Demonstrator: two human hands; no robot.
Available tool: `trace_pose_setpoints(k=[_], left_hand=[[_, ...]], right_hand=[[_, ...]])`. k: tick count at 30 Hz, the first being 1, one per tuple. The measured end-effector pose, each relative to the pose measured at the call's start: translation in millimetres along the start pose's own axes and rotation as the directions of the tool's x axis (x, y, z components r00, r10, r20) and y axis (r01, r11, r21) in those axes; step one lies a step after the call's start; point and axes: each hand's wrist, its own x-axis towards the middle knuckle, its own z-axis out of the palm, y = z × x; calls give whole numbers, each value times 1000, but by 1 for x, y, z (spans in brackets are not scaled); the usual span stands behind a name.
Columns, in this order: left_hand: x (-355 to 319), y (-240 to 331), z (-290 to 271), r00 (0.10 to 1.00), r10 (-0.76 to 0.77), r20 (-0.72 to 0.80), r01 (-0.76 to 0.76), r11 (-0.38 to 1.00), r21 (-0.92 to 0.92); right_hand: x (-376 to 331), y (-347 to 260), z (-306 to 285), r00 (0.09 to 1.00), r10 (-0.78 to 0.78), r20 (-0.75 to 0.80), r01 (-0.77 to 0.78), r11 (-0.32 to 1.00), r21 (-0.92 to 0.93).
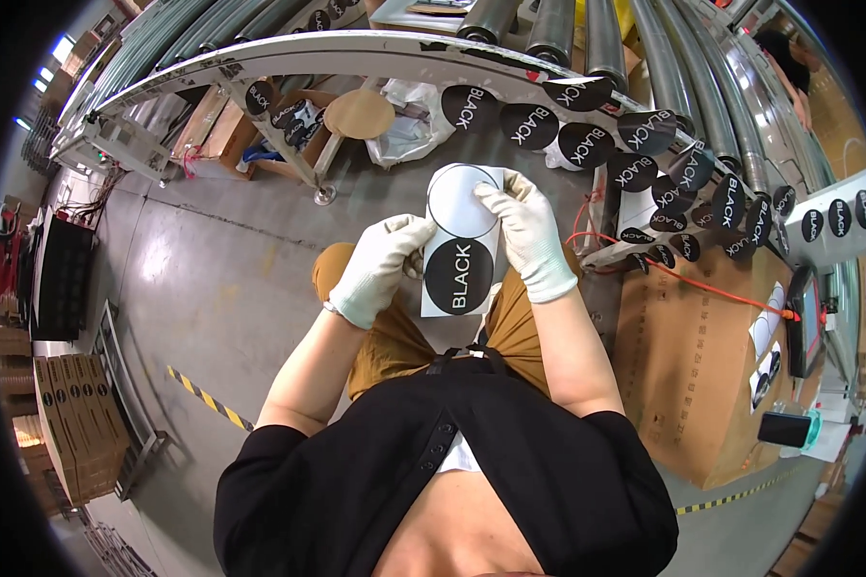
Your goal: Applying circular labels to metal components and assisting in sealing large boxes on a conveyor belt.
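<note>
A white sticker sheet (432, 306) is held up in front of me, long side upright. Its lower half bears a round black sticker (440, 272) with pale lettering. Above that is a white circle (454, 204) with a thin dark outline. My left hand (383, 262), in a white glove, pinches the sheet's left edge near its middle. At the upper right edge, my right hand (527, 231), also gloved, grips the sheet with the thumb lying on the white circle. The fingers behind the sheet are partly hidden.
Ahead runs a roller conveyor (551, 37), its frame covered in several round black stickers (585, 146). A large cardboard box (678, 385) stands at my right, with an orange cable (702, 285) across it and a phone (784, 429) nearby. Stacked cartons (79, 423) are at left.
</note>
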Motion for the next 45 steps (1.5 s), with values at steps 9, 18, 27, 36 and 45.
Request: trace_pose_setpoints(k=[9,18,27,36,45], left_hand=[[2,5,3,999,-36,11,37,961,-273],[3,-8,0,983,-100,156,149,925,-350],[2,-6,2,979,-139,150,185,912,-366],[14,-12,-7,977,-207,-43,162,867,-472],[25,-15,-70,991,-75,-115,-14,779,-626]], right_hand=[[-40,-41,23,656,-437,615,710,83,-699],[-31,-34,26,548,-529,648,780,44,-624],[-35,-35,18,539,-500,678,791,23,-611],[-37,-38,18,550,-523,651,788,67,-612],[10,-34,28,938,-297,-177,331,921,207]])
